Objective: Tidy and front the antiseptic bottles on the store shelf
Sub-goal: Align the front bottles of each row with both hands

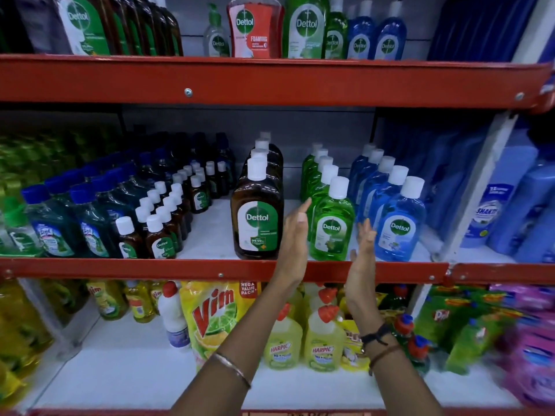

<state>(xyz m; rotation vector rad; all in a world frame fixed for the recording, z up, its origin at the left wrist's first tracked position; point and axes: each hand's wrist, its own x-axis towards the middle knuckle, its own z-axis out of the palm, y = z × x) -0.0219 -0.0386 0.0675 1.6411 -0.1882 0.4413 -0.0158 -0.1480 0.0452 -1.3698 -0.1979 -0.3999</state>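
Middle shelf [210, 270], read left to right. Far to the left of my fingers stand blue-capped bottles [51, 223] of dark green liquid, then files of small brown bottles [160, 235] with white caps. Just left of my left hand [295, 232] I see the file of large brown Dettol bottles [256, 217]: amber body, white cap, a white and green label facing forward, the front one at the shelf's red lip. My left hand is raised flat and edge-on, its fingers [304, 207] straight and pressed together, holding nothing, in the gap between the brown file and the green one. Between my two hands stands the file of green Dettol bottles [332, 232]: clear green body, white cap, green label forward. My right hand [363, 250] is likewise flat, its fingers [367, 232] loosely spread and empty; I cannot tell whether either palm touches the green bottle. Just right of those fingers runs the file of blue Dettol bottles [399, 229], white-capped, labels forward.
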